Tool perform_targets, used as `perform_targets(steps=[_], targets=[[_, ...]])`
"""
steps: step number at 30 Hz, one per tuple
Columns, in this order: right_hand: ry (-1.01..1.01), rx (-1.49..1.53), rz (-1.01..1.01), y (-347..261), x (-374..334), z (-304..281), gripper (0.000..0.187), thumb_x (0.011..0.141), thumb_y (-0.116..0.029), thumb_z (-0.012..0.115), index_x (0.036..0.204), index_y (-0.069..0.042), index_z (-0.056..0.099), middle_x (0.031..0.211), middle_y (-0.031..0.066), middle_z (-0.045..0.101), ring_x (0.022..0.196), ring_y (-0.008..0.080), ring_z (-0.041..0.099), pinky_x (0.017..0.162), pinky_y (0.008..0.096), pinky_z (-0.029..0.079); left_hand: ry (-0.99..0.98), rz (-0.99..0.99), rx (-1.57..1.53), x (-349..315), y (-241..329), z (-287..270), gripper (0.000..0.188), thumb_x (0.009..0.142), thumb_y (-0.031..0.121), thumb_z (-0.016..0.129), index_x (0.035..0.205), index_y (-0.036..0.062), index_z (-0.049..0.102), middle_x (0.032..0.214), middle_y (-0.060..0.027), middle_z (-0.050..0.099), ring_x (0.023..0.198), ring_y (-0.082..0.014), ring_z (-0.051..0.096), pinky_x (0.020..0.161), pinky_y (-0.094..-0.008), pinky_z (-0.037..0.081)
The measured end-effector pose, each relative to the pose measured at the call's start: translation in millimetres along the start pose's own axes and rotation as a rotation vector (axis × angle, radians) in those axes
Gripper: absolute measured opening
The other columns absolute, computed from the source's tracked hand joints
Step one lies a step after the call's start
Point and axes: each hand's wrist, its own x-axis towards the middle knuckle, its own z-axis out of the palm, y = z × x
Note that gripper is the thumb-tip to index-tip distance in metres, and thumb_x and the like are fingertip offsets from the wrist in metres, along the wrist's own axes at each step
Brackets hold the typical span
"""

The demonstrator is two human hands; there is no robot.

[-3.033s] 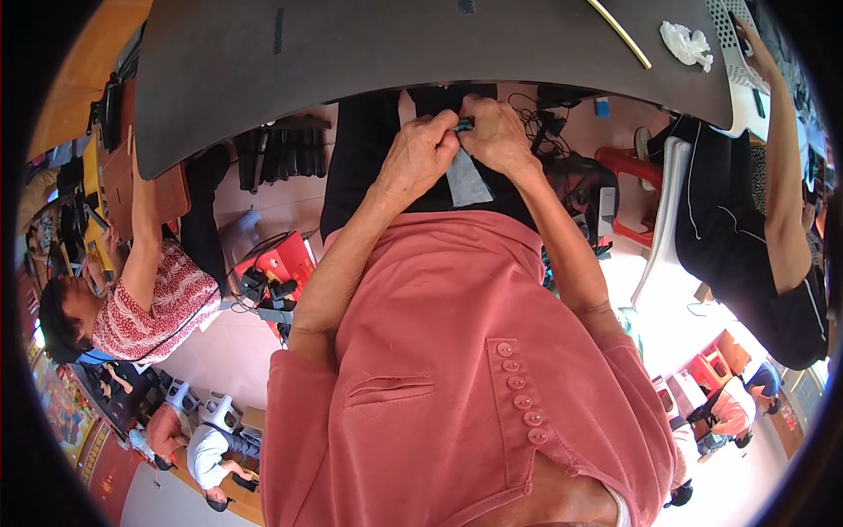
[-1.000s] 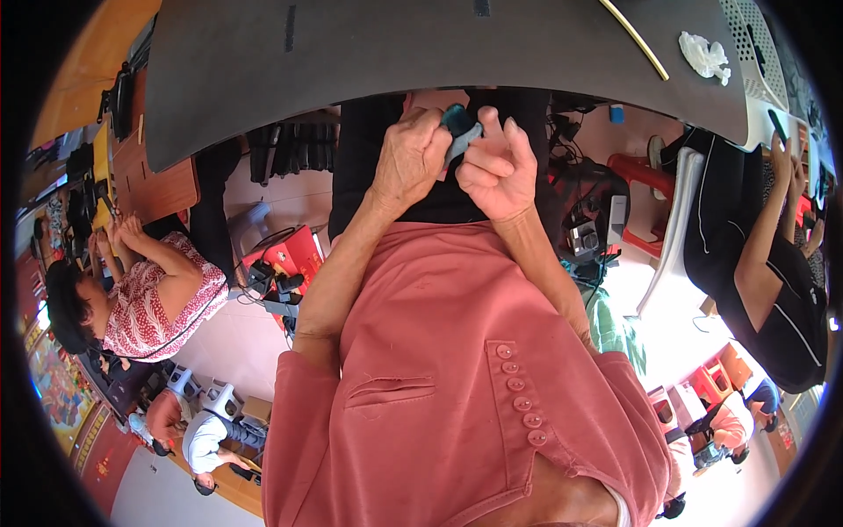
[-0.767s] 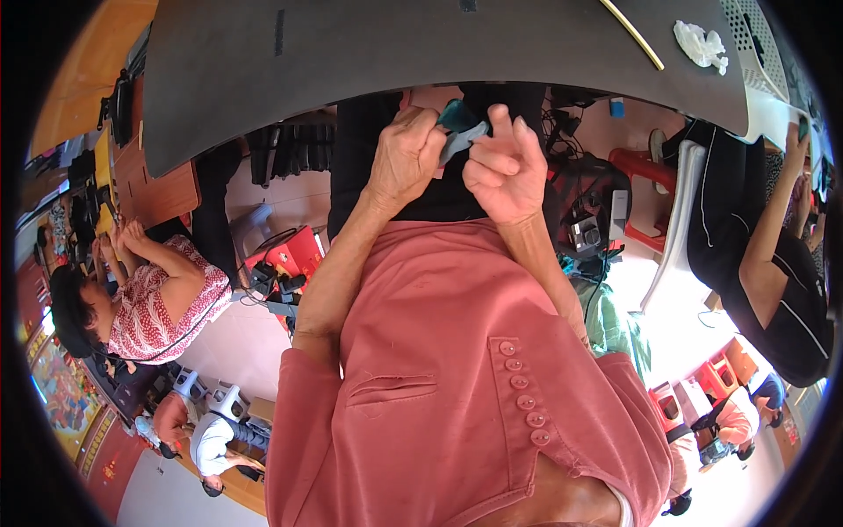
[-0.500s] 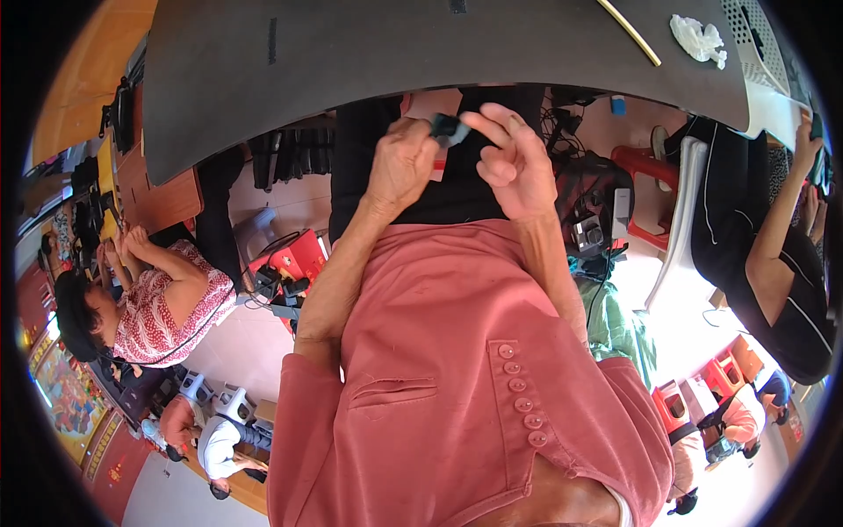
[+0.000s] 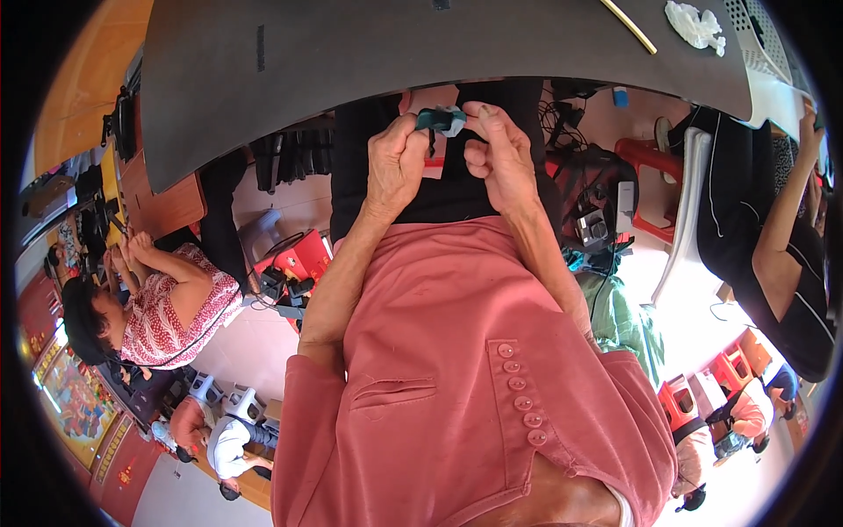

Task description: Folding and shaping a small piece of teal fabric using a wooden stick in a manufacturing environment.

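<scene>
- A small teal-and-grey piece (image 5: 442,119) is held up at the near edge of the dark table (image 5: 369,61), over the lap, not resting on anything.
- The left hand (image 5: 395,162) is pinched narrow on the piece's left end, thumb and fingers (image 5: 413,132) closed on it.
- The right hand (image 5: 499,154) is closed on the right end, fingers (image 5: 481,112) curled tight, so the piece is bridged between both hands.
- What the piece actually is can't be told, too small and half covered by fingertips. A bit of red (image 5: 432,162) can be seen just below it.
- Judgement: some fine fiddling or fitting looks to be in hand. It'd be done best with the left pinch kept steady as the anchor and only the right fingertips worked.
- The wrists could be braced on the table edge or lap, since a thing this small is easily dropped when held in the air.
- Better light and sight would be had if the piece were tilted toward the face; right now it's mostly hidden by the fingers.
- On the far right of the table, a yellow stick (image 5: 629,26) and a crumpled white wad (image 5: 695,25) are lying well apart from the hands.
- Other people are seated on both sides, none reaching in.
</scene>
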Motion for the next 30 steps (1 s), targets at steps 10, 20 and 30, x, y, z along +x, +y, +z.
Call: perform_targets(steps=[10, 20, 30], targets=[[0.114, -0.380, -0.316, 8.8, -2.6, 5.1, 0.021, 0.084, -0.012, 0.065, 0.102, -0.002, 0.059, 0.078, -0.0006, 0.058, 0.062, 0.0030, 0.048, 0.053, 0.0189, 0.040, -0.019, 0.111, 0.140, 0.1, -3.6, 6.0, 0.009, 0.082, 0.003, 0.048, 0.076, -0.0046, 0.048, 0.066, -0.0108, 0.047, 0.058, -0.0164, 0.046, 0.055, -0.0282, 0.039], [0.014, -0.286, 0.012, 7.5, 1.2, -5.3, 0.022, 0.087, -0.007, 0.058, 0.109, -0.004, 0.058, 0.078, -0.0042, 0.055, 0.059, 0.0014, 0.044, 0.045, 0.0147, 0.030, -0.049, 0.279, 0.268, 1.0, -5.7, 8.5, 0.006, 0.076, 0.002, 0.052, 0.074, -0.0029, 0.048, 0.071, -0.0177, 0.053, 0.069, -0.0351, 0.052, 0.065, -0.0411, 0.043], [-0.103, 0.284, 0.059, 9.5, 3.6, -9.5, 0.019, 0.090, -0.005, 0.055, 0.109, -0.006, 0.059, 0.077, -0.0034, 0.054, 0.053, 0.0014, 0.039, 0.042, 0.0155, 0.026, -0.129, 0.257, 0.214, 2.5, 3.7, 8.3, 0.008, 0.076, 0.003, 0.051, 0.073, -0.0034, 0.048, 0.070, -0.0167, 0.052, 0.069, -0.0353, 0.051, 0.066, -0.0414, 0.043]])
